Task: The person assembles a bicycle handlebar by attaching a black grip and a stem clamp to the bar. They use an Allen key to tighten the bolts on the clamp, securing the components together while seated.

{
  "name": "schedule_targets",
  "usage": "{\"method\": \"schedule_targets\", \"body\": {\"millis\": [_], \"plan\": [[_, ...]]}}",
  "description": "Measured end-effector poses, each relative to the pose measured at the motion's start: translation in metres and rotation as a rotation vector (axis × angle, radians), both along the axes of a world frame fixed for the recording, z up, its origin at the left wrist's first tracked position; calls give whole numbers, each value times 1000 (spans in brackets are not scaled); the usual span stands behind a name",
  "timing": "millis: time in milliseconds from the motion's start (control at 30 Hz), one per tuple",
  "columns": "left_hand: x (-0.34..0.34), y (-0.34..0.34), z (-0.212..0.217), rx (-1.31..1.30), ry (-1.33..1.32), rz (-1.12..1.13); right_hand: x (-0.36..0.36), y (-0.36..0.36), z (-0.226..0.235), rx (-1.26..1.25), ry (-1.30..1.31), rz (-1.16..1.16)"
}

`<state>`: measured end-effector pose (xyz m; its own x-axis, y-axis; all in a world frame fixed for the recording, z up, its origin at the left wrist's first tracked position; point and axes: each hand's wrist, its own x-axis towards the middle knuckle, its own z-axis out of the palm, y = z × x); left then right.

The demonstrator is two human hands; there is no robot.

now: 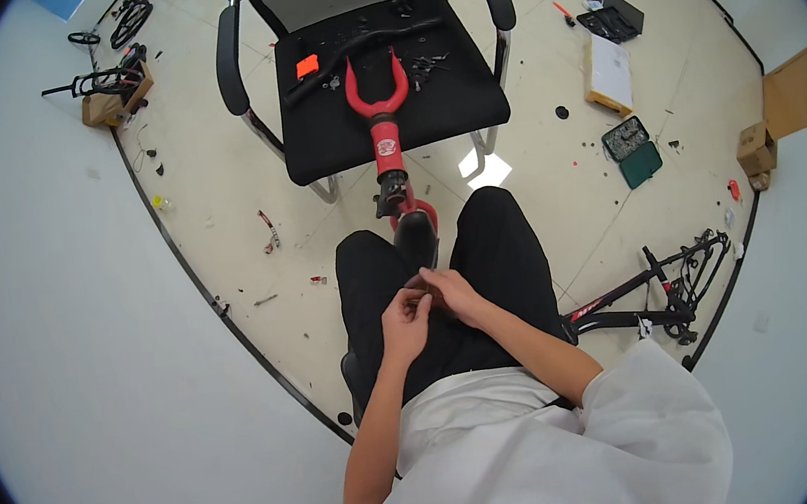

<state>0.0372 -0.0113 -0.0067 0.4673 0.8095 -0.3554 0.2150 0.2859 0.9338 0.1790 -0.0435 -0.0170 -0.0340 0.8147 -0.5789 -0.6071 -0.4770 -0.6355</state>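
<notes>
A small red bicycle frame [388,150] stretches from the chair toward my lap. Its red fork [378,99] lies on the black seat, prongs pointing away from me. Between my knees is the frame's black saddle [415,240]. Just behind the saddle, my left hand [406,326] is closed, thumb and fingers pinched together. Close against it, my right hand [456,298] is closed too, its fingertips by the saddle's near end. Whatever sits between the fingers is hidden or too small to name.
The black office chair [308,133] carries a black tube [359,54], an orange piece [306,66] and small metal parts. At right lie a dark bicycle frame [631,300], a green case of small parts [640,165] and a white-topped box [609,71]. A cardboard box [104,109] stands far left.
</notes>
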Motion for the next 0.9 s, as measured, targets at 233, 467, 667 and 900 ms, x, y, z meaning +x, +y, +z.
{"method": "schedule_targets", "body": {"millis": [233, 467, 667, 900], "plan": [[18, 2, 2, 188, 138, 15, 15, 16, 2, 43, -132, -122], [14, 36, 1, 96, 63, 19, 68, 62, -1, -18, -191, -132], [1, 26, 1, 52, 28, 28, 163, 135, -33, 2, -551, -175], [3, 17, 7, 195, 162, -15, 233, 214, 1, 17, -955, -254]]}}
